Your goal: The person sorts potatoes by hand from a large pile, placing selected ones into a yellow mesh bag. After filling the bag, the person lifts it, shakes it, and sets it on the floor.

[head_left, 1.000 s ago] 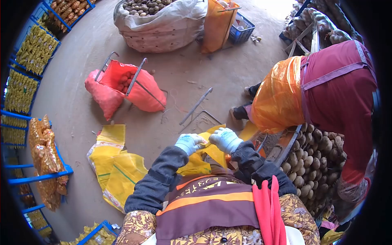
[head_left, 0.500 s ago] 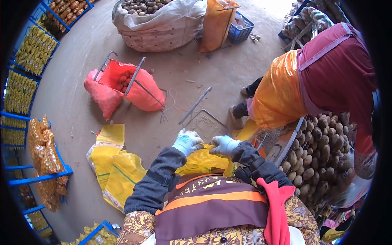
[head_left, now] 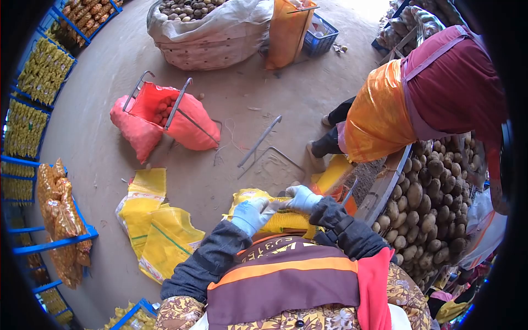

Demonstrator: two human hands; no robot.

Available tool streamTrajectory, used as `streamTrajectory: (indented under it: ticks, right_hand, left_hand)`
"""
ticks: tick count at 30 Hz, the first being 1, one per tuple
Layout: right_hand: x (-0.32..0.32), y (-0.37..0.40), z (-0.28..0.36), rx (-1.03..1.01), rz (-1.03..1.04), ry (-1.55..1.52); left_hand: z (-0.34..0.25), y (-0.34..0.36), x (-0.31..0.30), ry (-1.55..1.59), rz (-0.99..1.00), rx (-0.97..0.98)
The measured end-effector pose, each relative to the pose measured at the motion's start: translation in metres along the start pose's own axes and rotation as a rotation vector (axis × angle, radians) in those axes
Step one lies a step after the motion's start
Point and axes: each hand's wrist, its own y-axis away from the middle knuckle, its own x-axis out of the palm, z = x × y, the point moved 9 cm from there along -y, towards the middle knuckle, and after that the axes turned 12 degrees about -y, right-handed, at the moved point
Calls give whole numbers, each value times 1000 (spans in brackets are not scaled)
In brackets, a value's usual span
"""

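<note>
Left hand [head_left: 250,216]: gloved, closed on edge of yellow mesh bag [head_left: 289,221]. Right hand [head_left: 301,198]: gloved, grips same edge, just beside left. Held in front of apron [head_left: 286,289], bunched. On floor [head_left: 104,143] at left: yellow sacks [head_left: 157,226], overlapping. Farther ahead: red sack [head_left: 192,136], upright, open-topped, part filled; metal stand [head_left: 258,142] near it. At right: potato heap [head_left: 418,214], beside bending co-worker [head_left: 451,88].
</note>
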Motion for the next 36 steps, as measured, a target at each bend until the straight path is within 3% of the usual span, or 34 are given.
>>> streamTrajectory:
  ticks: [1,2,7,9,11,13,17,19,21,23,24,26,28,30,32,36]
  right_hand:
    - [1,0,1,-2,0,0]
    - [4,0,4,-7,15,-1]
    - [19,6,14,-99,102,2]
    - [20,18,19,-69,122,-135]
    - [19,17,11,-78,144,-132]
    - [15,7,-16,-7,131,-581]
    - [-39,-6,-42,-50,-261,-815]
    - [-67,-10,-52,-80,-425,-735]
    - [-109,-13,-60,-215,-670,-742]
    - [-135,-9,-64,-246,-838,-621]
    - [-132,-7,-60,-246,-837,-623]
    - [-112,3,-21,-267,-748,-247]
    - [-85,-4,-5,-284,-618,-93]
    - [-61,-14,6,-352,-543,74]
    - [-38,-16,24,-374,-454,150]
    - [-20,-15,43,-335,-372,143]
  left_hand:
    - [9,1,25,25,221,-134]
    - [22,12,55,394,426,-450]
    - [26,-3,90,689,339,-541]
    - [24,-6,85,1105,109,-617]
    - [23,-7,89,1141,151,-612]
    - [21,-12,92,1193,202,-491]
    - [25,-4,81,1008,229,-402]
    - [35,5,79,949,248,-433]
    - [72,27,97,292,493,-457]
    - [96,44,82,-250,475,-340]
    - [103,47,75,-252,476,-342]
    - [119,52,58,-358,531,-457]
    - [101,39,6,-441,143,-447]
    - [53,25,-60,-310,-432,-253]
    - [-20,17,-76,-331,-548,15]
    - [-29,-16,-23,-479,-433,18]
